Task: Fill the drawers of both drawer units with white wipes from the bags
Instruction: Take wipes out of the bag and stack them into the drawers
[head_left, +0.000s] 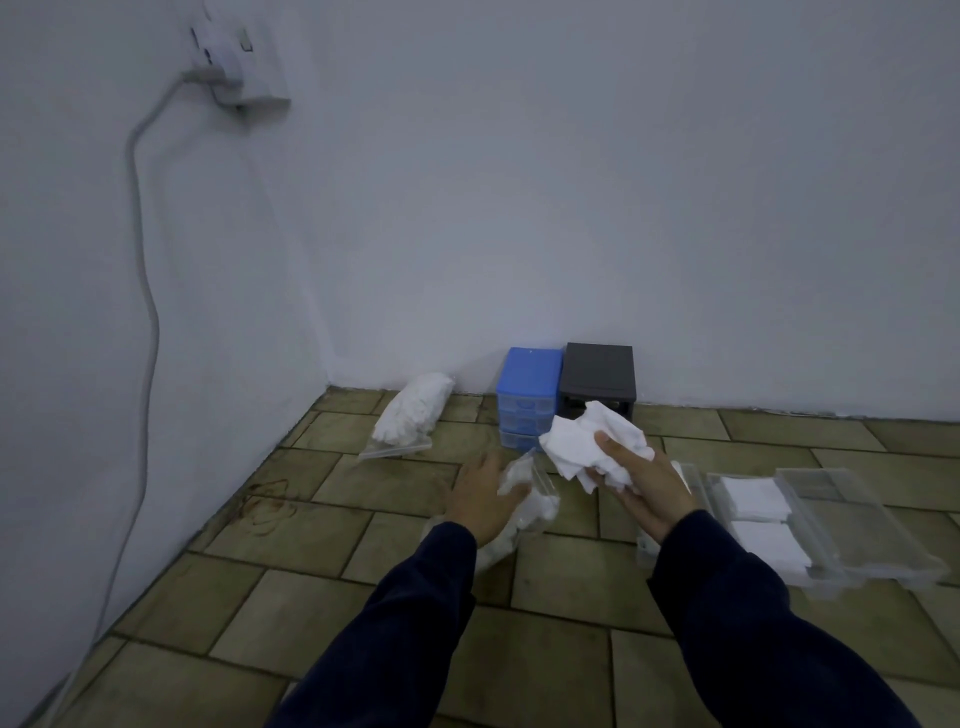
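My right hand pinches a crumpled bunch of white wipes to fill the clear plastic drawers on the floor, while my left hand, its fingers seemingly curled, steadies the clear plastic bag.

Crumpled soft white paper-like wipes, glossy clear plastic bag, matt blue plastic drawer unit, matt dark grey plastic drawer unit, transparent smooth plastic drawers, worn stained floor tiles

Wipes: white, crumpled, lying in hand.
Bags: one lying far left, one near centre.
Drawer units: blue, black, standing against wall.
Drawers: clear, lying right.
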